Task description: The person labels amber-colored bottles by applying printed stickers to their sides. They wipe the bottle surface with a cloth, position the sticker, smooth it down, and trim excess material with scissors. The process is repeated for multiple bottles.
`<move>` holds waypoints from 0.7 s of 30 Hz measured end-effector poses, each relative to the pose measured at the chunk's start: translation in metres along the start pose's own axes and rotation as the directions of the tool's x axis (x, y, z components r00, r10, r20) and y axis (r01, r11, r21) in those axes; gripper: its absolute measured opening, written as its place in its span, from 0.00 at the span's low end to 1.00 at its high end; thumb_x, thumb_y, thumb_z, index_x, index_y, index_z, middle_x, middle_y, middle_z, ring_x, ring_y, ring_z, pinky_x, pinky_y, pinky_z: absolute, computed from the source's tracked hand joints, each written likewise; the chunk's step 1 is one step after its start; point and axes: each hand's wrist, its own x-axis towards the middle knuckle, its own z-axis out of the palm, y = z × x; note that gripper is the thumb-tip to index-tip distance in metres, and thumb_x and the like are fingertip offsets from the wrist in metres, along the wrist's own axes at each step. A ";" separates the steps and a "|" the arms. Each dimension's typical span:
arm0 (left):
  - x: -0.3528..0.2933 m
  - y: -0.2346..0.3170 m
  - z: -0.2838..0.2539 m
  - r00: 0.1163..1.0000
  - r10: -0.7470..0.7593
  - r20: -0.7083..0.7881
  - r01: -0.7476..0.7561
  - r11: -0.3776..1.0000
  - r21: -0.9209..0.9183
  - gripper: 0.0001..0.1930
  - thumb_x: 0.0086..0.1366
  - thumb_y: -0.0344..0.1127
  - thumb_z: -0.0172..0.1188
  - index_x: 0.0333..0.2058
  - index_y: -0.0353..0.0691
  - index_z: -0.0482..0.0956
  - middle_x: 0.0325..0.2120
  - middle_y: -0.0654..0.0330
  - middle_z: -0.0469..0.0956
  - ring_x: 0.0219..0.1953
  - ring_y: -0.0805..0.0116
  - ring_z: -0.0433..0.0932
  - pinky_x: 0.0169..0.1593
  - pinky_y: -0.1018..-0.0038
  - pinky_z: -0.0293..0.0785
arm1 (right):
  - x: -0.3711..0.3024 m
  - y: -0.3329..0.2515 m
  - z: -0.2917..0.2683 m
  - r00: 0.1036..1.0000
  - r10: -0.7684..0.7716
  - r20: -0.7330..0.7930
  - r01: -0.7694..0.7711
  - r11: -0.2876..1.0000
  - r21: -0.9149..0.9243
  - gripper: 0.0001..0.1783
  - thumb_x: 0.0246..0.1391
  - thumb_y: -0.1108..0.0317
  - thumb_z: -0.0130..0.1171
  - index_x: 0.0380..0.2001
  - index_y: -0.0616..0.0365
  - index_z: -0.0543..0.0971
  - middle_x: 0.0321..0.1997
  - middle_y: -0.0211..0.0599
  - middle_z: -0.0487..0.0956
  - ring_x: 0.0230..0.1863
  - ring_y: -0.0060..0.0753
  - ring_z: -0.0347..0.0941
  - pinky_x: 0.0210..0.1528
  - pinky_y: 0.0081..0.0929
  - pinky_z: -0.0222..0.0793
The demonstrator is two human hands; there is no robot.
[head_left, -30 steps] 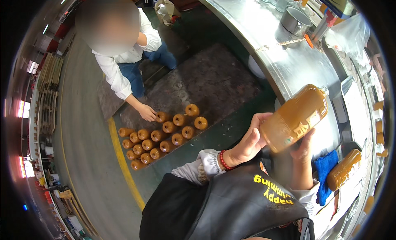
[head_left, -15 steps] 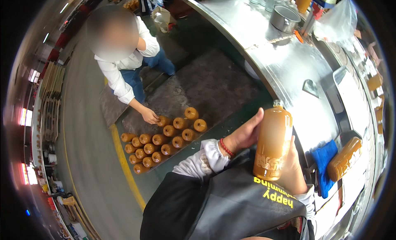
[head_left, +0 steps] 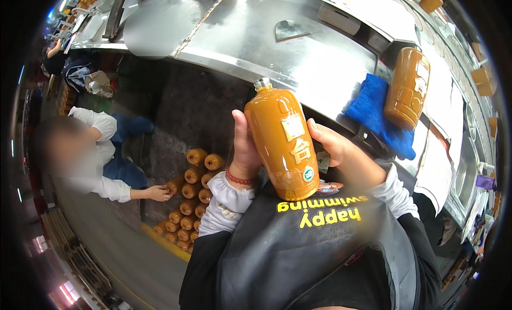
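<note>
A glossy amber-brown bottle with a clear glass neck leans slightly in front of my apron, held between both hands. Gold raised lettering and a small round green sticker face me. My left hand presses along its left side, thumb up, a red bead bracelet at the wrist. On the other side, my right hand supports the bottle with its thumb near the shoulder. The bottle hides most fingers of both hands. A second amber bottle lies on the right, partly over a blue cloth.
A metal worktable runs across the far side, bearing a flat metal plate. At lower left, several amber bottles stand on the floor. A co-worker's hand touches one. White papers lie at the right.
The view has swung right, so the co-worker and floor bottles sit further left. The held bottle has turned, its gold lettering and green sticker now facing me. Both hands still hold it.
</note>
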 end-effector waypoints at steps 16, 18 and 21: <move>-0.007 -0.021 0.021 0.983 -0.072 -0.171 0.092 0.989 0.114 0.48 0.65 0.75 0.46 0.67 0.36 0.60 0.59 0.50 0.72 0.58 0.56 0.75 0.60 0.59 0.73 | -0.025 -0.025 0.008 0.965 -0.147 -0.216 0.041 0.902 -0.429 0.42 0.63 0.34 0.53 0.63 0.61 0.68 0.52 0.35 0.76 0.50 0.25 0.72 0.49 0.22 0.69; -0.005 -0.024 0.021 0.975 -0.092 -0.203 0.112 0.990 0.088 0.47 0.66 0.75 0.45 0.67 0.37 0.61 0.59 0.49 0.72 0.57 0.54 0.76 0.59 0.56 0.75 | -0.028 -0.028 0.004 0.968 -0.128 -0.216 0.019 0.895 -0.445 0.41 0.63 0.34 0.53 0.62 0.61 0.68 0.47 0.32 0.76 0.43 0.22 0.71 0.40 0.20 0.68; 0.000 -0.025 0.021 0.978 -0.120 -0.173 0.125 0.992 0.017 0.45 0.67 0.72 0.47 0.66 0.36 0.62 0.58 0.48 0.72 0.56 0.53 0.77 0.57 0.55 0.76 | -0.031 -0.027 0.005 0.960 -0.168 -0.225 0.055 0.898 -0.436 0.40 0.63 0.35 0.53 0.61 0.61 0.69 0.43 0.29 0.75 0.37 0.19 0.69 0.32 0.17 0.64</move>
